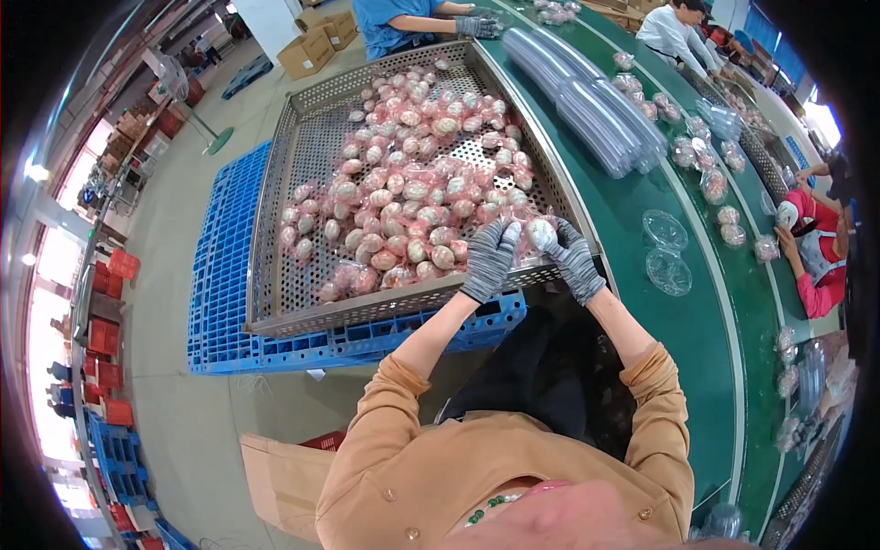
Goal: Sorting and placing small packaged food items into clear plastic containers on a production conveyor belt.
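My right hand (576,261), in a grey striped knit glove, grips a pale wrapped egg (541,234) over the near right corner of a perforated metal tray (385,302). On the egg's left side, my gloved left hand (491,260) pinches the clear plastic wrapper (517,218); the fingertips are partly hidden. A heap of wrapped eggs (412,189) in clear and pinkish film fills much of the tray beyond my hands. Bare perforated metal shows along the tray's left side.
Under the tray is a blue plastic pallet (230,275). To the right runs a green work surface (687,412) bearing nested clear plastic trays (591,103), an open clear clamshell (667,251) and packed eggs (713,185). A co-worker's gloved hand (479,26) is beyond the tray; others work across the belt.
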Available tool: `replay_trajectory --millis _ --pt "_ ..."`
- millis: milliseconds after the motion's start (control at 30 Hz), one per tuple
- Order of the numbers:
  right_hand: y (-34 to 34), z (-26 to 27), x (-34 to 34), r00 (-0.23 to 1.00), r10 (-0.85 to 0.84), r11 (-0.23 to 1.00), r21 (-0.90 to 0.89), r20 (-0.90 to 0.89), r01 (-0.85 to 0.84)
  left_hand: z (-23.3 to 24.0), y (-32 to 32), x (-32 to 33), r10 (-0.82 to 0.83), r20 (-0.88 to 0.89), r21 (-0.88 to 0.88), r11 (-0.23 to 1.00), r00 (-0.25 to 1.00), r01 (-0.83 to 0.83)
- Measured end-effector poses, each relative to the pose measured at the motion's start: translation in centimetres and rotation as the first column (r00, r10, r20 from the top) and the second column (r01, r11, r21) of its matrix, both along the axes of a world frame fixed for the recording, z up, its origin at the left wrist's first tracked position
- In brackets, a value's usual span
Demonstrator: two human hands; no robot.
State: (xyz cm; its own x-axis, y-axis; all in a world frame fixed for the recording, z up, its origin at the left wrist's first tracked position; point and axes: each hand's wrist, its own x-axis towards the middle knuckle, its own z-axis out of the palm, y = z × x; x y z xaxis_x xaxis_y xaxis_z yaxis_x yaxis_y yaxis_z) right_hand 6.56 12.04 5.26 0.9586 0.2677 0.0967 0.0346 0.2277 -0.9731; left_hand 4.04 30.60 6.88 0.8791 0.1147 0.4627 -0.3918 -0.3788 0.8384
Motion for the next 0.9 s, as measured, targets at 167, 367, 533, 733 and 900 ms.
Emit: replay_trajectory --millis 167,367,533,733,900 --pt "0.9 5.0 1.2 0.878 0.188 0.738 -0.654 0.44 0.169 -2.3 5.7 -1.1 -0.118 -0.044 -0.038 0.992 0.992 0.116" --pt "5.0 9.7 2.1 0.633 0.596 0.528 -0.835 0.495 0.156 -0.7 10.0 3.0 -0.537 -0.103 -0.104 0.843 0.837 0.528" --pt "7.5 6.0 3.8 0.85 0.133 0.858 -0.489 0.51 0.16 -2.5 9.4 4.1 -0.687 -0.133 -0.901 0.384 0.714 0.201" --pt "11.3 2.6 2.9 0.987 0.119 0.969 -0.204 -0.107 -0.139 -5.8 8.0 3.7 -0.382 0.154 -0.814 0.474 0.911 0.337" --pt "11.1 1.2 3.5 0.947 0.087 0.995 -0.025 -0.31 -0.1 -2.6 10.1 2.1 -0.304 -0.102 -0.604 0.776 0.947 0.184"
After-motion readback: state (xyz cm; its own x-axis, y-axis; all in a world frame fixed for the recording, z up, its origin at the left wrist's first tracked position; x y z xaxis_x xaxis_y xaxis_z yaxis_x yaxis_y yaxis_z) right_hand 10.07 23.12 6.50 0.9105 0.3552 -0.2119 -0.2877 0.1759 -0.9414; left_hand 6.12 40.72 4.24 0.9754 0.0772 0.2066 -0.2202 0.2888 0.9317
